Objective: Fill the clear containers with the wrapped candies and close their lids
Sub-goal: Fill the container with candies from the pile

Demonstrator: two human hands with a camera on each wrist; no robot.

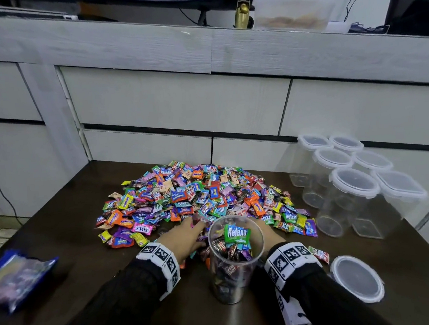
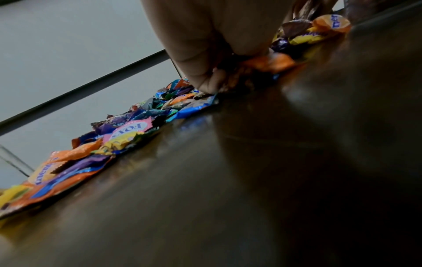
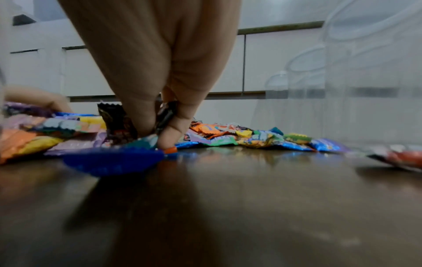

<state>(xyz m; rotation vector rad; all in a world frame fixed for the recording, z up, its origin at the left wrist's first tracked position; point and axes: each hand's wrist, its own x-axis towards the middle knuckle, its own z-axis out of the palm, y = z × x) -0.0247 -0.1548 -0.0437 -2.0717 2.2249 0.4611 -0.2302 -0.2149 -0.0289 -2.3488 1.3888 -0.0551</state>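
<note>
The left hand (image 1: 182,237) was laid into the near edge of the pile of wrapped candies (image 1: 198,198), its fingers curled down around several wrappers, as was seen in the left wrist view (image 2: 205,54). The right hand (image 3: 155,72) was lowered into the same edge on the other side of the open container (image 1: 234,254), and a dark-wrapped candy (image 3: 165,112) was pinched between its fingertips; in the head view this hand (image 1: 271,235) was largely hidden behind the container wall. The open container was stood upright on the dark table (image 1: 143,300) between the two wrists and was nearly filled with candies, a green Relaxa packet (image 1: 236,233) being seen at the top. Its round lid (image 1: 357,278) was laid flat on the table to the right of the right wrist. Six more clear containers (image 1: 353,175), with lids fitted, were grouped at the table's far right corner, just beside the pile. A blue plastic bag (image 1: 15,278) was laid near the left edge of the table, well apart from the candies.
</note>
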